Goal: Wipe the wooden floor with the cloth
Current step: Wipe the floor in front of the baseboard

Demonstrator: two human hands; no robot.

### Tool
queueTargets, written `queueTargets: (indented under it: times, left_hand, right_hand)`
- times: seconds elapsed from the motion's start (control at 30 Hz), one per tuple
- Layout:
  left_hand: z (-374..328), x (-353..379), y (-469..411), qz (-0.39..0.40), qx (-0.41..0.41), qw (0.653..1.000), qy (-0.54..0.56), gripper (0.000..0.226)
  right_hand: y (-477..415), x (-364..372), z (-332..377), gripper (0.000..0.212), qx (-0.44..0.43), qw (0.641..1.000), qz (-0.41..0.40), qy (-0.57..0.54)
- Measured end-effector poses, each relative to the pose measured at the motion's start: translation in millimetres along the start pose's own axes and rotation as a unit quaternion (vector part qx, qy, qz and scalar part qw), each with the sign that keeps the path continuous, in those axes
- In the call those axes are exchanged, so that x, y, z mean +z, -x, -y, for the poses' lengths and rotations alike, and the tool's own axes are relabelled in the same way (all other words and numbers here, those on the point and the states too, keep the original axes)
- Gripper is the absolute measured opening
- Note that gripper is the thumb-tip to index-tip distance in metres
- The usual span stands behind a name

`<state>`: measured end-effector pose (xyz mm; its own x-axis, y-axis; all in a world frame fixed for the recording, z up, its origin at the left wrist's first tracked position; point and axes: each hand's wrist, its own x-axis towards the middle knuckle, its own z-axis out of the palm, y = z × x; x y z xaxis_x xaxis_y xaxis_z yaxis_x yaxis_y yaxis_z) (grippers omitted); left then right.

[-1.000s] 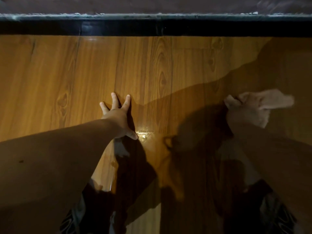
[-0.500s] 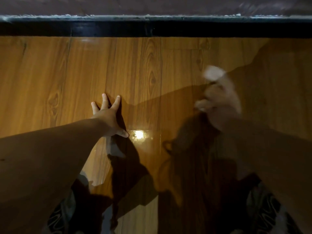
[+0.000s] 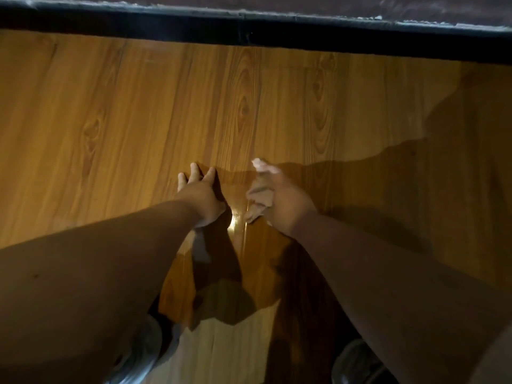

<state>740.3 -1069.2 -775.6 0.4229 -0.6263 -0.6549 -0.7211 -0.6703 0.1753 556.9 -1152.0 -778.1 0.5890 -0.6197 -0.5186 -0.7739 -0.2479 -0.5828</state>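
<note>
The floor (image 3: 110,112) is shiny brown wood with dark knots. A black strip (image 3: 249,30) runs along its far edge, under a dull wall (image 3: 249,3). A bright spot of light (image 3: 235,220) shines on the boards.

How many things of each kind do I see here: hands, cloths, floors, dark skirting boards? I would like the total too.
Hands: 2, left hand flat on the floor, right hand gripping the cloth
Cloths: 1, cloth
Floors: 1, wooden floor
Dark skirting boards: 1, skirting board
Total: 5

The cloth (image 3: 257,204) is mostly hidden beneath the blurred right hand (image 3: 286,203).
</note>
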Motion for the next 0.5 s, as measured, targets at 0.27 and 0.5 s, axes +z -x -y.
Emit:
queueTargets:
  times: [0.27, 0.5]
  left_hand:
    - [14.4, -1.6, 16.8, 0.026, 0.039, 0.996, -0.071, 0.087]
    - [-30.2, -0.5, 12.8, 0.030, 0.079, 0.993, -0.083, 0.097]
  right_hand:
    - [64.6, -73.3, -78.2, 0.059, 0.147, 0.979, -0.031, 0.135]
    - [66.4, -14.1, -62.2, 0.062, 0.265, 0.932, -0.158, 0.188]
